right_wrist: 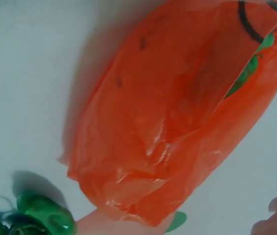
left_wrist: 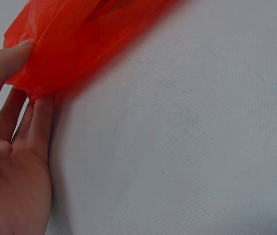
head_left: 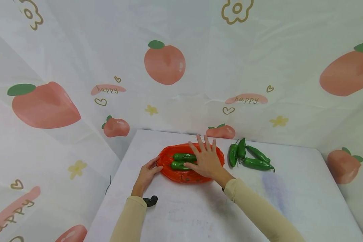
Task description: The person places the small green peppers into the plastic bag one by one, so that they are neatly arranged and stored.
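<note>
A red plastic bag [head_left: 184, 179] lies spread open in an oval on the white table. Two green peppers [head_left: 181, 164] show inside it, partly covered by my right hand [head_left: 208, 163]. That hand is above the bag's right half, fingers straight and spread. At the bag's left end my left hand [head_left: 146, 175] holds the edge. In the left wrist view the thumb [left_wrist: 11, 61] lies on the red plastic and the other fingers go behind it. The right wrist view shows the bag's side [right_wrist: 143, 132], with some green visible through its opening; the right hand is not seen there.
Several more green peppers [head_left: 257, 164] lie on the table to the right of the bag. Behind the table hangs a white cloth [head_left: 196, 101] printed with peaches. A dark curved object [head_left: 151, 201] shows beside the left cuff.
</note>
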Available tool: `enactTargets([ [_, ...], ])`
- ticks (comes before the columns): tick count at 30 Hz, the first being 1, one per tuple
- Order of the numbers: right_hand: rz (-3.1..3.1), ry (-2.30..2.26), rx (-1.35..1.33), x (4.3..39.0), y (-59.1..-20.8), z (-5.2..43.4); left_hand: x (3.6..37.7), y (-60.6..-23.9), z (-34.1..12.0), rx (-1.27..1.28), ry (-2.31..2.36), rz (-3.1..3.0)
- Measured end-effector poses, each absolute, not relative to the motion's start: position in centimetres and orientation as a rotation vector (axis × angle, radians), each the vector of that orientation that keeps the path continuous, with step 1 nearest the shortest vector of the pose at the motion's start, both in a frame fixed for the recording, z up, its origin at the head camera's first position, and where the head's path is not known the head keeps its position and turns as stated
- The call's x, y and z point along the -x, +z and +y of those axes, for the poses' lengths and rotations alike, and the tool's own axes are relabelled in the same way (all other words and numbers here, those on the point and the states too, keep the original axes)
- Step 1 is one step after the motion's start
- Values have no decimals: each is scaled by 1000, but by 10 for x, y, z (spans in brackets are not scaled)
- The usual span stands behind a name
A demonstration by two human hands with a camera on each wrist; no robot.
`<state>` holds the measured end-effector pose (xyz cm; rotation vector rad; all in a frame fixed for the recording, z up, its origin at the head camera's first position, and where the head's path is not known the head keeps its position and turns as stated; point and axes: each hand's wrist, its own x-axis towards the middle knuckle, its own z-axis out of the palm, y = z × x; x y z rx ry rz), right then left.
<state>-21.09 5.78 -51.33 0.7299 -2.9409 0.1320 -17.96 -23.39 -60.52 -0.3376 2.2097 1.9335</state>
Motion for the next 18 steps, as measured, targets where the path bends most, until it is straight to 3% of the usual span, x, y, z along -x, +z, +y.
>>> enactTargets([
  [9,-2950,169,-676,212,-516,74,179,-604,-234,358,1916,2203],
  [18,-2976,179,-615,211,-523,89,173,-579,-231,338,1891,2144],
])
